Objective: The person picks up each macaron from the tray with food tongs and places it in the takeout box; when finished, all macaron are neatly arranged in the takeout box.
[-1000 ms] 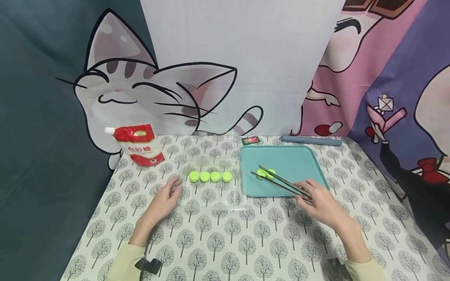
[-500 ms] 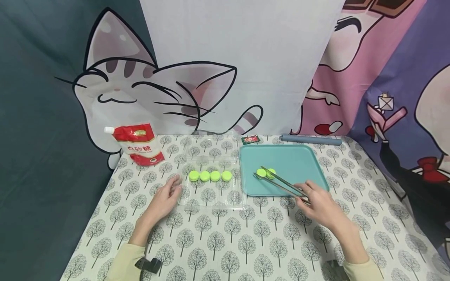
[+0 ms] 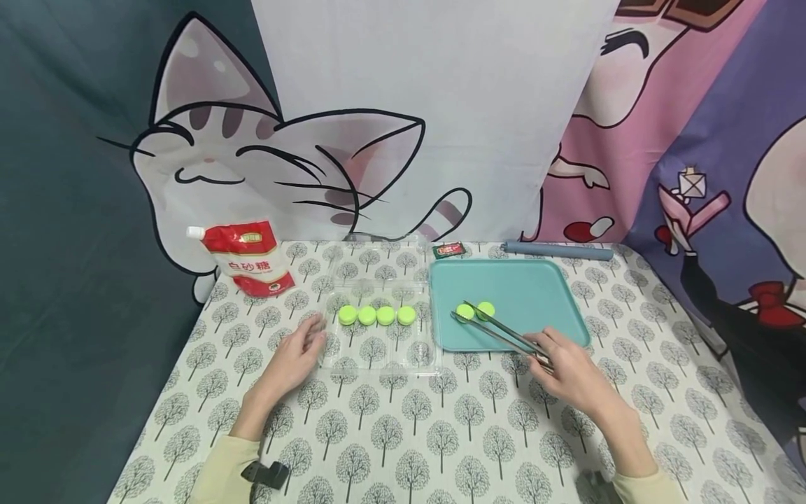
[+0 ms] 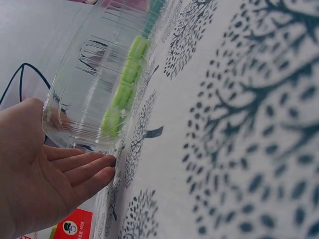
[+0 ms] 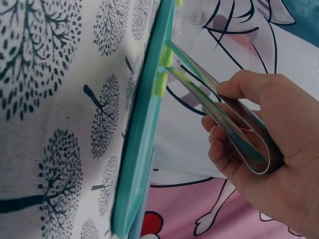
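My right hand (image 3: 573, 369) holds metal tongs (image 5: 234, 127), fingers and thumb on the two arms. In the head view the tong tips stand on either side of the left one of two green macarons (image 3: 464, 313) on the teal tray (image 3: 529, 287). The other macaron (image 3: 485, 311) lies just to its right, by the upper tong arm. My left hand (image 3: 297, 355) is at the left side of a clear plastic box (image 4: 84, 79), its fingers extended along the wall in the left wrist view. Several green macarons (image 3: 376, 316) sit in a row inside the box.
A red and white sugar pouch (image 3: 248, 259) stands at the back left. Behind the tray lie a small green and red packet (image 3: 448, 250) and a grey-blue rolled item (image 3: 558, 250). The box's clear lid (image 3: 378, 262) lies folded back towards the curtain.
The tongs have shifted slightly, coming to straddle the left macaron on the tray. That macaron now lies a little farther left, with a small gap to its neighbour. My left hand stays put.
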Motion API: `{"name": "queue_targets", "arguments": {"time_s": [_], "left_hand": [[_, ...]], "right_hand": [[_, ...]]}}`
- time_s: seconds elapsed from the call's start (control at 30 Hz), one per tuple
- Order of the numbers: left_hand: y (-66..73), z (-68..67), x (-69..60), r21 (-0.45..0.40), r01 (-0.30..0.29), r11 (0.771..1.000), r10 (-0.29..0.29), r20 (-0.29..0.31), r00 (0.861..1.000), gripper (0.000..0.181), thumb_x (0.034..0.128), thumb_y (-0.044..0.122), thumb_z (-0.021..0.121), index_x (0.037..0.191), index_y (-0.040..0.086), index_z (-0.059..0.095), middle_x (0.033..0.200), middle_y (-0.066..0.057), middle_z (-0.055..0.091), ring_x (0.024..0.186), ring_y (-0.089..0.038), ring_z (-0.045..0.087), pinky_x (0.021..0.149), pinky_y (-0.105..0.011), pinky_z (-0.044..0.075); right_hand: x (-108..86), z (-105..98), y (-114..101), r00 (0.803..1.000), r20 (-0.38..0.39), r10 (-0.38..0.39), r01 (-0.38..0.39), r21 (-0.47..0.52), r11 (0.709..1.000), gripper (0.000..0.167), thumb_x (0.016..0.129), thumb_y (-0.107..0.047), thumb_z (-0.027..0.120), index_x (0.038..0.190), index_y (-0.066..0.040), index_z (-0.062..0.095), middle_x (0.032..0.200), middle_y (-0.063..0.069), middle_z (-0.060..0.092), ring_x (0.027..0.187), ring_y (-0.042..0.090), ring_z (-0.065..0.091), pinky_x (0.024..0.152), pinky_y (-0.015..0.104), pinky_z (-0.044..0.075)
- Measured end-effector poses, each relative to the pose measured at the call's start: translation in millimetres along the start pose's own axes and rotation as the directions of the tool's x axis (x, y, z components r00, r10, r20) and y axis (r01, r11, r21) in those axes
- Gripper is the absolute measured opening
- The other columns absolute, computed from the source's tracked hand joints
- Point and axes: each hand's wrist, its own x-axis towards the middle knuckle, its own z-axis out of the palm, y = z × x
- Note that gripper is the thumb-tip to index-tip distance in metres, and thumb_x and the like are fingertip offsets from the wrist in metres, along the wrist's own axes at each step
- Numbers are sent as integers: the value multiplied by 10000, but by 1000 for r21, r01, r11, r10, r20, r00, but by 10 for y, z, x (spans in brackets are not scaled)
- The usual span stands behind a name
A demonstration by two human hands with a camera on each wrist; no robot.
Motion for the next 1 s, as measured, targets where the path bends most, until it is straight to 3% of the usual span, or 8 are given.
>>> {"name": "queue_targets", "arguments": {"time_s": [0.23, 0.43, 0.73, 1.0], "left_hand": [[8, -1, -2, -2, 8, 1000, -8, 1, 1000, 565, 1075, 245, 478, 1554, -13, 325, 1535, -215, 474, 1340, -416, 546, 1158, -542, 436], [10, -7, -4, -4, 11, 1000, -11, 1, 1000, 567, 1075, 244, 477, 1557, -12, 321, 1533, -214, 476, 1335, -417, 550, 1154, -544, 441], [-9, 1, 5, -1, 4, 1000, -4, -4, 1000, 569, 1078, 266, 473, 1553, -11, 329, 1527, -211, 485, 1330, -416, 556, 1151, -540, 446], [-3, 4, 4, -5, 6, 1000, -6, -5, 1000, 569, 1075, 265, 477, 1553, -9, 332, 1526, -213, 485, 1328, -416, 558, 1148, -538, 450]], "right_hand": [[7, -11, 34, 1000, -27, 14, -13, 47, 999, 382, 834, -14, 727, 1205, 40, 654, 876, -6, 586, 649, -9, 448, 491, 169, 455], [98, -53, 18, 997, -83, 0, 4, 51, 999, 405, 825, -6, 736, 1221, 22, 657, 899, 21, 611, 713, 44, 561, 566, 195, 570], [311, -79, -133, 984, -147, -97, 111, 93, 989, 417, 814, 10, 724, 1227, 7, 667, 846, -48, 554, 672, 2, 462, 497, 134, 452], [476, 3, -262, 988, -84, -130, 141, 140, 980, 419, 853, -15, 715, 1266, -10, 643, 874, -48, 564, 670, -6, 479, 496, 140, 486]]}}
